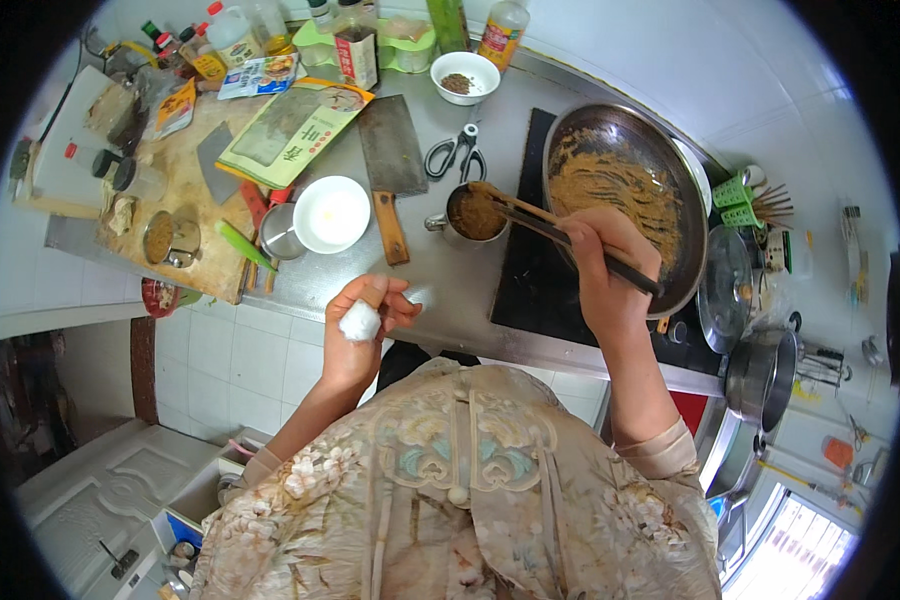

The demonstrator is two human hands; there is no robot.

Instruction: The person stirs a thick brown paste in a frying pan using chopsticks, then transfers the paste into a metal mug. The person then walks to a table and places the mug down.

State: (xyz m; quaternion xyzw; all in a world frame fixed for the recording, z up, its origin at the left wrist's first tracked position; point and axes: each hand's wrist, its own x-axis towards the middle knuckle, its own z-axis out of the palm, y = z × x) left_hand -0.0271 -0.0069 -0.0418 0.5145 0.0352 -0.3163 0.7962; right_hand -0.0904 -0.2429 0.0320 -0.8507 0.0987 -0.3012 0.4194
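My left hand (pixel 367 315) is near the counter's front edge, fingers curled around a small tan-handled, spoon-like thing (pixel 360 322) bearing a white heap; its exact kind is unclear. A pair of chopsticks (pixel 540 219), with dark upper ends, is in my right hand (pixel 611 259). Their tips reach the rim of a metal cup (pixel 450 223) filled with brown, crumbly stuff (pixel 476 215). Right of the cup, a large pan (pixel 559 129) on the black cooktop (pixel 521 255) has similar brown stuff spread inside. Part of its near-left rim is hidden behind my hand.
Left of the cup lie scissors (pixel 461 154), a cleaver (pixel 394 146) and a white bowl (pixel 332 215). A cutting board (pixel 195 251) holds packets and another metal cup (pixel 186 238). Bottles and a small white bowl (pixel 486 69) line the back. A glass lid (pixel 724 289) leans beside the pan.
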